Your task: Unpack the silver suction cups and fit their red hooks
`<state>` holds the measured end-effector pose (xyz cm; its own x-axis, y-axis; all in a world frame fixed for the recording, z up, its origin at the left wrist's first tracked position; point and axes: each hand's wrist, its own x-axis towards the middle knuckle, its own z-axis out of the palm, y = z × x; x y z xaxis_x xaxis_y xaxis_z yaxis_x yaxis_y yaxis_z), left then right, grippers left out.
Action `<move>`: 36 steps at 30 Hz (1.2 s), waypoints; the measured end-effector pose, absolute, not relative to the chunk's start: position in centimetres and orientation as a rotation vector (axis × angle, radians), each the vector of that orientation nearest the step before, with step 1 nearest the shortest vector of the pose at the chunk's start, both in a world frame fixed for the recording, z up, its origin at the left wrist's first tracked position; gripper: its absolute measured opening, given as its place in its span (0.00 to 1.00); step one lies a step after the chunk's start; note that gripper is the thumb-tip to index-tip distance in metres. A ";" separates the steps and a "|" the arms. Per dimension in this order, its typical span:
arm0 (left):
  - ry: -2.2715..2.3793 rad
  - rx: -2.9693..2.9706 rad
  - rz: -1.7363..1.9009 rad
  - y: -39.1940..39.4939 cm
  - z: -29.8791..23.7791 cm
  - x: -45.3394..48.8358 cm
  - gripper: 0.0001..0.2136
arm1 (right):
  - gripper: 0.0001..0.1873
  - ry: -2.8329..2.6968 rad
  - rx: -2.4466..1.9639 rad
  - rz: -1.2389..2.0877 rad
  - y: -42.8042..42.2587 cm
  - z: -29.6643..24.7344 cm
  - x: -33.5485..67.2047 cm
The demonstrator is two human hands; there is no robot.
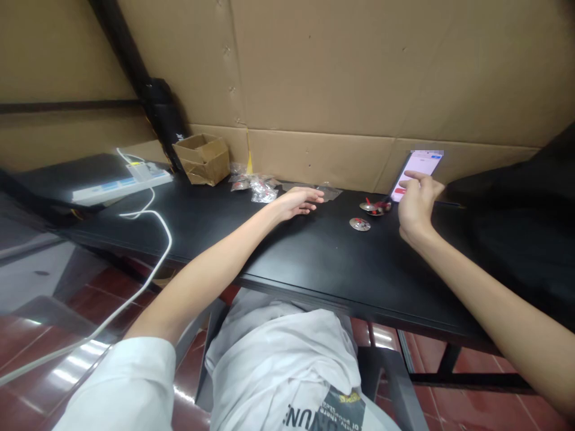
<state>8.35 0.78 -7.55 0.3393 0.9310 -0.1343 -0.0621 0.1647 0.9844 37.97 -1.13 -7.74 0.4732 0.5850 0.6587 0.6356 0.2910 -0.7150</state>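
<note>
Nearest us lies the white printed T-shirt [278, 371] on our own torso at six o'clock, with a red tiled floor [471, 401] showing on either side. A cardboard-lined wall [359, 66] fills twelve o'clock, and a black surface [309, 263] runs across the view below it. A dark cloth mass [507, 221] covers three o'clock. At ten o'clock sit an open cardboard box [202, 158] and a white power strip [121, 190] with its white cable [155, 236].

At one o'clock, our right hand [417, 206] is raised before a lit smartphone [424, 161], which stands tilted on the surface. The fingers are loosely curled with the index extended, but we cannot tell whether they touch the screen. The phone looks light, stiff and slippery, so its edges seem the safest hold.

Our left hand [299, 202] lies open and released at twelve o'clock, just beside a clear plastic bag [327, 191]. Two metal discs [360, 224] with red bits lie between our hands; they look thin and stiff, best lifted by the rim. The red bits are too small to identify.
</note>
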 end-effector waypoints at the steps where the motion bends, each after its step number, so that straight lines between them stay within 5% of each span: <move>1: 0.963 1.179 0.892 0.8 -7.6 8.4 0.09 | 0.16 -1.140 -1.361 -0.022 -1.3 -7.6 37.7; 9: 0.963 1.187 0.919 0.9 -7.4 8.2 0.08 | 0.14 -1.111 -1.371 0.018 -1.5 -7.0 37.8; 18: 1.130 1.422 1.160 1.4 -6.5 7.9 0.07 | 0.23 -2.072 -1.721 -0.019 -1.9 -11.1 37.4; 24: 1.213 1.423 1.195 1.9 -6.4 7.3 0.09 | 0.32 -2.270 -1.848 -0.056 -3.0 -10.2 36.5; 28: 1.431 1.805 1.269 2.8 -7.1 6.4 0.12 | 0.28 -2.304 -1.872 -0.251 -3.8 -8.4 36.1; 32: 1.609 2.262 1.005 3.2 -8.0 5.8 0.14 | 0.23 -2.244 -1.760 -0.330 -3.5 -7.6 36.8; 36: 1.681 2.428 0.632 3.1 -9.0 5.9 0.22 | 0.30 -2.330 -1.577 -0.223 -2.8 -8.8 37.2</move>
